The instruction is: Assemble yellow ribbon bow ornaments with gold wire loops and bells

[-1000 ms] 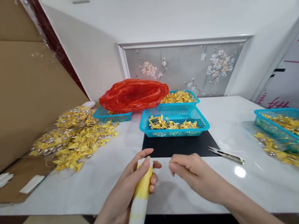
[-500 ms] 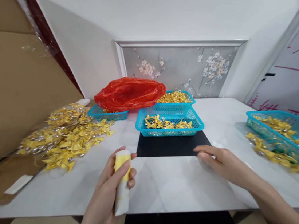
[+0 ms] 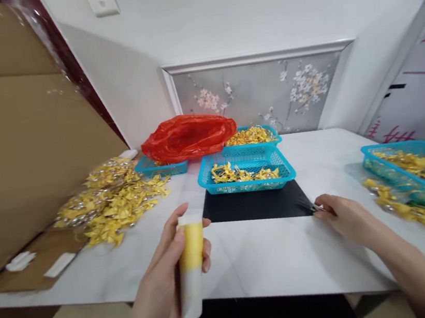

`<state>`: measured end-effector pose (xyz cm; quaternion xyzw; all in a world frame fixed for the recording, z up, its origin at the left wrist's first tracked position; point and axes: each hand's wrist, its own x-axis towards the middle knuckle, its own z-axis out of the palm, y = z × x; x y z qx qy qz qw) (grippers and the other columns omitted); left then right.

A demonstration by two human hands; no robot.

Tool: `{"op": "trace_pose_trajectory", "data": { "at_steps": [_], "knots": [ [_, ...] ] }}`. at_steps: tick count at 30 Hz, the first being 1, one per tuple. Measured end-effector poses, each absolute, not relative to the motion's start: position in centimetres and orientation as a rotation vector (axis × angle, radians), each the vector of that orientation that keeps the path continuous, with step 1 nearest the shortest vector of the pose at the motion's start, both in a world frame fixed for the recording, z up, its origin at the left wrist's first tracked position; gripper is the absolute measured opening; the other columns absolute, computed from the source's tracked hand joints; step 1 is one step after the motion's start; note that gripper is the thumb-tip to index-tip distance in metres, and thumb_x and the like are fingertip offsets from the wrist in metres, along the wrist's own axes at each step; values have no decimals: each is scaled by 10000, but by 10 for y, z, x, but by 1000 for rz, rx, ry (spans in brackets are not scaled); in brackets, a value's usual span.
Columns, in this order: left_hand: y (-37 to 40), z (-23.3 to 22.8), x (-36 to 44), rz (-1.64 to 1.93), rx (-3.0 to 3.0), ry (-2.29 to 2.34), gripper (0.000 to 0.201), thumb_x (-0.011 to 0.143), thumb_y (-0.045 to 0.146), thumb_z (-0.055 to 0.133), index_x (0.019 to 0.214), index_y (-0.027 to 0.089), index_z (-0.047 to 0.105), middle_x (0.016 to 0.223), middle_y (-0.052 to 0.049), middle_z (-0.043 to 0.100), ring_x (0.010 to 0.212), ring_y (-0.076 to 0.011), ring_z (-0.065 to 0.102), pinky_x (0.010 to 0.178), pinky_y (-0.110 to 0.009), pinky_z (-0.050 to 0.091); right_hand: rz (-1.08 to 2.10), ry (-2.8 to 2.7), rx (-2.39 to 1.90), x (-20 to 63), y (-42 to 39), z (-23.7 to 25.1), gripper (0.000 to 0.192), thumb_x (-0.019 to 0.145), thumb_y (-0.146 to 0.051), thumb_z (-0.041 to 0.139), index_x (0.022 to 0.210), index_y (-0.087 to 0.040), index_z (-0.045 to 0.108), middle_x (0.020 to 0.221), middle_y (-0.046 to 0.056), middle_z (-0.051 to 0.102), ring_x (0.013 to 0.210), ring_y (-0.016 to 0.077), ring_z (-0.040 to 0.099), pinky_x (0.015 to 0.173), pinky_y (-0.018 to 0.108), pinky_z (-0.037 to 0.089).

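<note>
My left hand (image 3: 172, 271) is wrapped round a white tube (image 3: 193, 292) with a broad yellow band, held upright over the table's front part. My right hand (image 3: 341, 217) pinches a small metal tool (image 3: 310, 205) with thin dark prongs; blur hides its exact kind. The tool's tips lie over the right edge of a black mat (image 3: 253, 205). On the mat's far part stands a blue mesh basket (image 3: 247, 184) with yellow ribbon flowers (image 3: 233, 173) in it.
A red plastic bag (image 3: 189, 136) lies over another blue basket (image 3: 167, 169) at the back. Yellow flower bunches (image 3: 120, 202) are heaped at left beside cardboard (image 3: 19, 153). At right stands a blue basket (image 3: 402, 175), with more yellow flowers (image 3: 411, 211) along its near side.
My right hand has moved right, and a metal tool now shows in its fingers. The tube in my left hand has shifted slightly right and down. The whole view has shifted.
</note>
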<state>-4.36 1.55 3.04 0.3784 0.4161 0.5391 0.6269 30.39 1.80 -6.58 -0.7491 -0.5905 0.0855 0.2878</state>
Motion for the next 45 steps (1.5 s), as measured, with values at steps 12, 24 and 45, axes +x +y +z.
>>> {"op": "trace_pose_trajectory", "data": {
  "at_steps": [12, 24, 45],
  "knots": [
    [4, 29, -45, 1165, 825, 961, 339, 884, 321, 639, 1208, 231, 670, 1034, -84, 691, 677, -158, 583, 573, -244, 529, 1176, -1572, -1177, 128, -7, 1, 112, 868, -357, 571, 820, -256, 586, 635, -36, 467, 545, 138, 407, 502, 275, 333],
    [11, 7, -51, 1147, 696, 1017, 362, 793, 206, 756, 1147, 205, 685, 1050, -81, 690, 730, -148, 592, 589, -228, 542, 635, -1557, -1378, 145, 20, -28, 283, 900, -387, 484, 697, -196, 536, 594, -4, 502, 557, 150, 449, 546, 281, 307],
    [-12, 33, -50, 1117, 626, 1020, 485, 873, 290, 683, 1345, 291, 573, 1185, -87, 757, 1119, -280, 683, 869, -303, 597, 1886, -1107, -864, 97, -31, -22, 607, 801, -810, 460, 784, -203, 439, 592, -89, 346, 474, 47, 289, 429, 187, 215]
  ]
}}
